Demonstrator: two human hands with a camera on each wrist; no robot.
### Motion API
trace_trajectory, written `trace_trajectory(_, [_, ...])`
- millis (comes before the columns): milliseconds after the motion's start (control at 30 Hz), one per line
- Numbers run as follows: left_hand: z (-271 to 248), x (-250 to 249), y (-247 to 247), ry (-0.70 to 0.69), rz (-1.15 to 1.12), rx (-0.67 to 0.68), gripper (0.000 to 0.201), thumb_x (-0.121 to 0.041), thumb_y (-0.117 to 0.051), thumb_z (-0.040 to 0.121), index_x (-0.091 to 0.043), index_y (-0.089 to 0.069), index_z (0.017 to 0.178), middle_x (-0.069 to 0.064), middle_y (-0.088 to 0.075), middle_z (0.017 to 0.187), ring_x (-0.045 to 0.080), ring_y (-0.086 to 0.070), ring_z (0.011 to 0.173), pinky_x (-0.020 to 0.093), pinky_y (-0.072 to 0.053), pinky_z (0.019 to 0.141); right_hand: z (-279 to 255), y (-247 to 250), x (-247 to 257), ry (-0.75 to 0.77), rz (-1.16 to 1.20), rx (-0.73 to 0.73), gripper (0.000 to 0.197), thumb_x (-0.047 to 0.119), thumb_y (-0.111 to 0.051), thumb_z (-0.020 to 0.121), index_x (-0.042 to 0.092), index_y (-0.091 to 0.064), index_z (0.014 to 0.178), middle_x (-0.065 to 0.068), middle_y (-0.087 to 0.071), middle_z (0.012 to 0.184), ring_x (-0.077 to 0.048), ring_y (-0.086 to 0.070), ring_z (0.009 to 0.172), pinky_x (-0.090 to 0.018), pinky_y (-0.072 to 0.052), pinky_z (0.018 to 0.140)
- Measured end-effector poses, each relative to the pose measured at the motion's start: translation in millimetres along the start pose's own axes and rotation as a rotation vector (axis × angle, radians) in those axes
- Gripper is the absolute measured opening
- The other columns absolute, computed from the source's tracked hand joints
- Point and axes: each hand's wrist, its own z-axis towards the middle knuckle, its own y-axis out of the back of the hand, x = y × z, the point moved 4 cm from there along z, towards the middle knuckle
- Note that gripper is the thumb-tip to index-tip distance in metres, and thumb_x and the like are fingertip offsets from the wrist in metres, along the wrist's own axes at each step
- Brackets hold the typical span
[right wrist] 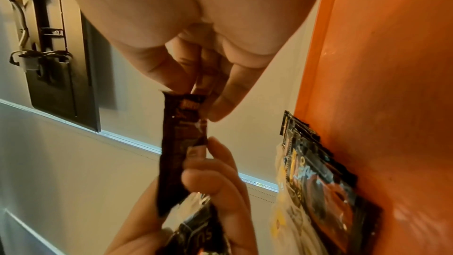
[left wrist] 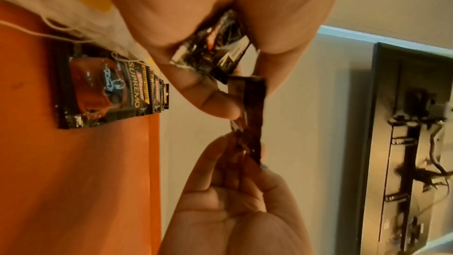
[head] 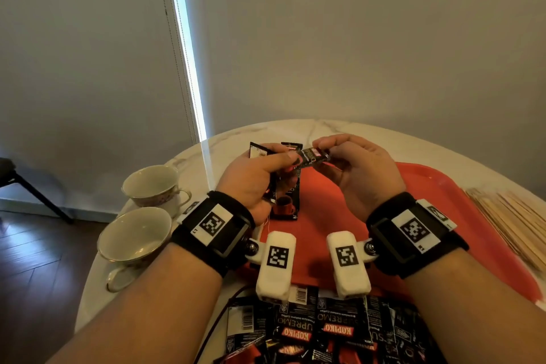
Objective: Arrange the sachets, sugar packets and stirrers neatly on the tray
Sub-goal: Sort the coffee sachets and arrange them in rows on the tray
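Note:
Above the red tray (head: 419, 186) both hands hold one black coffee sachet (head: 313, 155) between them. My right hand (head: 326, 147) pinches its right end with thumb and fingertips (right wrist: 169, 77). My left hand (head: 285, 161) grips a bundle of sachets (left wrist: 213, 51) and also pinches the other end of the shared sachet (right wrist: 180, 143). A small overlapping row of sachets (head: 288, 201) lies on the tray's left part, also seen in the left wrist view as sachets (left wrist: 102, 88). A loose pile of sachets (head: 325, 331) lies at the table's near edge. Wooden stirrers (head: 514, 216) lie right of the tray.
Two empty teacups (head: 153, 183) (head: 133, 236) stand on the marble table (head: 325, 127) left of the tray. A black cable (head: 218, 316) runs by the near pile. The table's edge curves close behind the hands; a wall and window blind stand beyond.

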Motion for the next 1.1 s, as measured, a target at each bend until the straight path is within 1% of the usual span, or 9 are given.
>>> trace_trajectory(100, [2,1,2,-0.062,0.040,0.006,0.028,0.012,-0.072,0.083,-0.015,-0.067,0.085,0.019,-0.076,0.099,0.035,-0.075,0.090,0.043,-0.063,0.075,1,0,-2,0.006,0.025,0.008,0.015,-0.005,-0.061,0.091,0.002,-0.068,0.103,-0.008,-0.070,0.092,-0.016,-0.069,0.084,-0.028,-0.058,0.070])
trace_trajectory(167, [2,1,2,-0.077,0.030,0.017,0.031,0.014,-0.071,0.082,-0.016,-0.068,0.085,0.021,-0.075,0.101,0.038,-0.074,0.092,0.052,-0.060,0.083,3,2,-6,-0.011,-0.001,0.008,0.027,-0.006,-0.068,0.087,0.005,-0.067,0.112,-0.007,-0.069,0.095,-0.018,-0.069,0.087,-0.029,-0.059,0.073])
trace_trajectory(333, [-3,0,-2,-0.067,0.095,0.093,0.035,0.021,-0.064,0.083,-0.014,-0.065,0.087,0.021,-0.074,0.103,0.033,-0.073,0.085,0.037,-0.060,0.064,4,10,-9,-0.147,-0.065,-0.060,0.017,-0.005,-0.065,0.090,0.007,-0.072,0.099,-0.007,-0.075,0.085,-0.017,-0.069,0.075,-0.027,-0.056,0.060])
trace_trajectory(500, [-7,-1,-7,-0.050,0.154,0.193,0.038,0.026,-0.059,0.082,-0.011,-0.067,0.081,0.022,-0.074,0.103,0.028,-0.074,0.081,0.034,-0.060,0.062,5,11,-9,-0.207,0.112,-0.071,0.016,-0.003,-0.064,0.091,0.010,-0.071,0.097,-0.007,-0.075,0.084,-0.017,-0.071,0.072,-0.028,-0.059,0.068])
trace_trajectory(600, [-8,-4,-8,-0.064,0.175,0.224,0.039,0.026,-0.060,0.082,-0.011,-0.071,0.081,0.021,-0.076,0.104,0.027,-0.074,0.080,0.033,-0.061,0.063,3,9,-5,-0.248,0.174,-0.062,0.017,-0.003,-0.062,0.093,0.011,-0.071,0.097,-0.006,-0.074,0.081,-0.016,-0.069,0.066,-0.024,-0.056,0.055])
trace_trajectory(667, [-9,-5,-9,-0.072,0.190,0.235,0.039,0.026,-0.061,0.081,-0.010,-0.074,0.083,0.018,-0.077,0.101,0.027,-0.075,0.080,0.031,-0.061,0.062,2,8,-4,-0.264,0.180,-0.063,0.017,-0.002,-0.061,0.093,0.012,-0.071,0.097,-0.007,-0.074,0.082,-0.017,-0.068,0.068,-0.023,-0.054,0.055])
trace_trajectory(867, [-5,-8,-3,-0.125,0.126,0.084,0.038,0.025,-0.065,0.079,-0.009,-0.073,0.094,0.018,-0.078,0.095,0.027,-0.077,0.080,0.032,-0.061,0.059,-1,3,-4,-0.269,0.073,-0.020,0.016,0.015,-0.072,0.090,0.010,-0.067,0.104,-0.003,-0.072,0.082,-0.010,-0.066,0.063,-0.023,-0.056,0.061])
trace_trajectory(967, [-4,-8,-1,-0.151,0.097,0.037,0.036,0.025,-0.064,0.081,-0.006,-0.069,0.100,0.021,-0.078,0.097,0.027,-0.077,0.078,0.034,-0.063,0.060,-6,-4,-7,-0.304,-0.025,0.043,0.011,0.005,-0.071,0.088,0.009,-0.064,0.095,-0.006,-0.074,0.083,-0.014,-0.069,0.066,-0.028,-0.059,0.067])
trace_trajectory(1100, [3,-7,5,-0.176,0.057,-0.056,0.024,0.013,-0.059,0.092,-0.006,-0.072,0.097,0.016,-0.076,0.100,0.024,-0.076,0.083,0.034,-0.062,0.070,-4,-2,-10,-0.304,-0.052,-0.050,0.013,-0.005,-0.068,0.089,0.006,-0.062,0.091,-0.012,-0.071,0.085,-0.016,-0.068,0.063,-0.025,-0.058,0.059])
